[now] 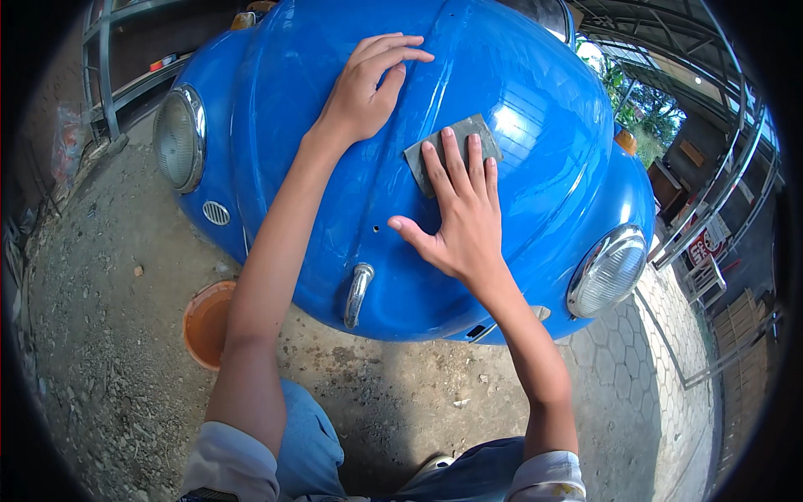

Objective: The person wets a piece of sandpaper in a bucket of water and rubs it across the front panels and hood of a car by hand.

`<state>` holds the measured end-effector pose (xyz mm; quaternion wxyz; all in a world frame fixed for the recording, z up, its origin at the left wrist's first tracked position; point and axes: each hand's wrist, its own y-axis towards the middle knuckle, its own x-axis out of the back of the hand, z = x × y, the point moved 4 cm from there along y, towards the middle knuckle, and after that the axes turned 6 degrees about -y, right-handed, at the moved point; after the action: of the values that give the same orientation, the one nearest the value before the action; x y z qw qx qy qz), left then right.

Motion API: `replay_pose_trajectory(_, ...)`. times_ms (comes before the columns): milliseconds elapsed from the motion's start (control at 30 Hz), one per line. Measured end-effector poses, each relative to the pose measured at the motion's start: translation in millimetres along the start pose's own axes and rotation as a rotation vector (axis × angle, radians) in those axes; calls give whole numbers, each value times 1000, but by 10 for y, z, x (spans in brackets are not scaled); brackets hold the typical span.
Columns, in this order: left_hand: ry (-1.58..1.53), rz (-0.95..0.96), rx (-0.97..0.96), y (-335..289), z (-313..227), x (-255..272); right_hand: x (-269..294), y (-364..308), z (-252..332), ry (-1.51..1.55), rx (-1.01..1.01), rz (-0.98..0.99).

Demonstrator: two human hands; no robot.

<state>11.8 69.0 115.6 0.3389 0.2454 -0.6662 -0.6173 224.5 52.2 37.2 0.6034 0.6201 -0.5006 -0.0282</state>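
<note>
Grey sheet (pixel 461 134): up-right of handle (pixel 359 294), long axis slanted
Right hand (pixel 460 230): nearer, flat atop
Left hand (pixel 365 96): loosely curled, empty

Sunlit hexagonal paving (pixel 679 422) beside gritty ground (pixel 117 335)

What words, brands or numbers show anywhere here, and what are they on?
Red sign at the far right: pale marks like lettering, too small and slanted to read out.
Blue car hood: no lettering visible.
Grey sandpaper sheet under the right hand: none visible on the part that shows.
</note>
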Motion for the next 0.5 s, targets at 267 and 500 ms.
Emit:
replay_pose_trajectory(267,-37,-39,-48,128,-70,-62,-41,775,-423,-61,-99,-200)
replay_pose_trajectory(500,13,19,-54,25,-121,-55,30,-235,21,26,84,45)
